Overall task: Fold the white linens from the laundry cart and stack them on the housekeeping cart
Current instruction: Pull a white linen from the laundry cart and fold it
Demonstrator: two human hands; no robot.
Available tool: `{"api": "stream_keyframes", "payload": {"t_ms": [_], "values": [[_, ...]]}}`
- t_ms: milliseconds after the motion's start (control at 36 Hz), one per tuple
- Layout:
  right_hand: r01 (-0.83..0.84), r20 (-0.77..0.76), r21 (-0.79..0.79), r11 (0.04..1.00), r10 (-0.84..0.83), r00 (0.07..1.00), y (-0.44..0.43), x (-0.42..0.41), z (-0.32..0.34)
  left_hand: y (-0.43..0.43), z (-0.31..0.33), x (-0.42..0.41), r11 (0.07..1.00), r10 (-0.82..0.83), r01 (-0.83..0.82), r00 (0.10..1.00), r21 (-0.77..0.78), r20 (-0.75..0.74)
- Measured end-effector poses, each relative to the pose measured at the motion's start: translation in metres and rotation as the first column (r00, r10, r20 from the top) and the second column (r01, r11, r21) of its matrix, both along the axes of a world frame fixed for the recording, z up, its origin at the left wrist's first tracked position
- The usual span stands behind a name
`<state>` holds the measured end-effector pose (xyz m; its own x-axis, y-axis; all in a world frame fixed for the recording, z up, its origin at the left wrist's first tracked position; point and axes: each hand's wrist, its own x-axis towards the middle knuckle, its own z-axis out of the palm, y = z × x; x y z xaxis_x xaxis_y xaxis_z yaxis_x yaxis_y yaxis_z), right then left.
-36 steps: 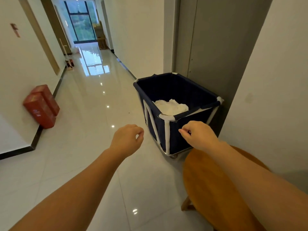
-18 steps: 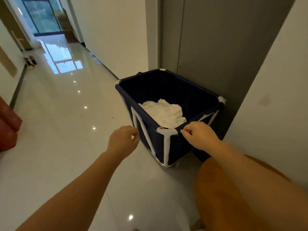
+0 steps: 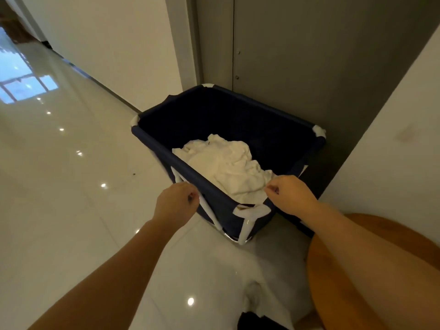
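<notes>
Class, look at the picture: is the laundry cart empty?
No, a crumpled heap of white linens lies inside the dark blue laundry cart.

One cart stands here, with four white corner patches on its rim. Inside lies one heap of linens; how many pieces make it up cannot be told. Two hands show: one left hand and one right hand. There is one round wooden table, one grey door, and one window reflection on the floor, which also carries several light glints, too scattered to count surely. One dark thing sits at the bottom edge, too cut off to name.
</notes>
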<state>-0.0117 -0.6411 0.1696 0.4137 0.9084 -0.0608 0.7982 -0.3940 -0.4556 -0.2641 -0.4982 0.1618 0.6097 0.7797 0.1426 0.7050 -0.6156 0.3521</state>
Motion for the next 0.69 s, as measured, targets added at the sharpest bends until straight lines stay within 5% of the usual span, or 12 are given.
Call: {"api": "stream_keyframes", "payload": {"t_ms": [250,694], "values": [[0.006,-0.057,0.025,1.000,-0.004,0.998,0.099,0.074,-0.040,0.104,-0.020,0.072,0.998,-0.061,0.058,0.994,-0.029,-0.096],[0.032,-0.147,-0.181,0.983,-0.059,0.987,0.227,0.164,-0.112,0.256,-0.100,0.188,0.958,-0.233,0.179,0.941,-0.224,-0.245]]}}
